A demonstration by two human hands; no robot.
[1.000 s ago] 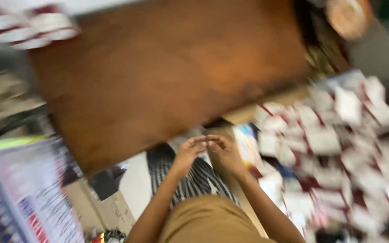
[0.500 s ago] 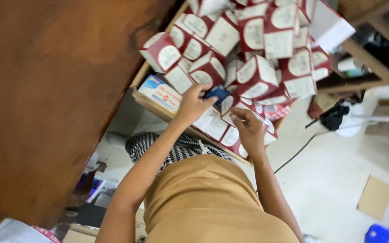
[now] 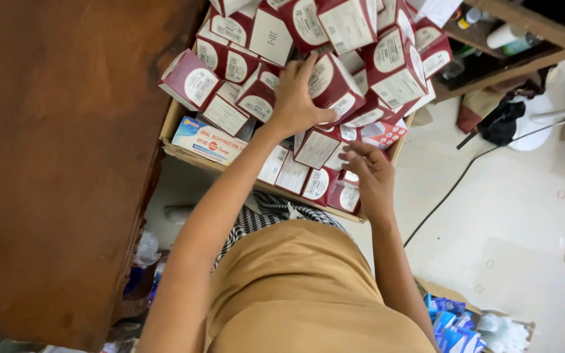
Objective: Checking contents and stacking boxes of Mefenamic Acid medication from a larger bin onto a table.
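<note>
Your view now sits steady over the cardboard tray (image 3: pixel 184 151) of small maroon-and-white boxes (image 3: pixel 194 82); half a second ago your left hand held a small blue thing above the pile, and it no longer shows. To me this means the sorting in the tray goes on with free fingers.

Left of the tray stands the brown wooden desk (image 3: pixel 53 163). At the tray's near left edge lies a flat blue-and-white packet (image 3: pixel 209 140).

Your left hand (image 3: pixel 295 98) lies on the heap in the tray's middle, its grip spread around one maroon box (image 3: pixel 335 88), thumb below it.

Your right hand (image 3: pixel 371 176) hovers at the tray's near right edge, fingers half curled and empty, just touching the boxes.

Right of the tray a black cable (image 3: pixel 465 170) crosses the floor.
</note>
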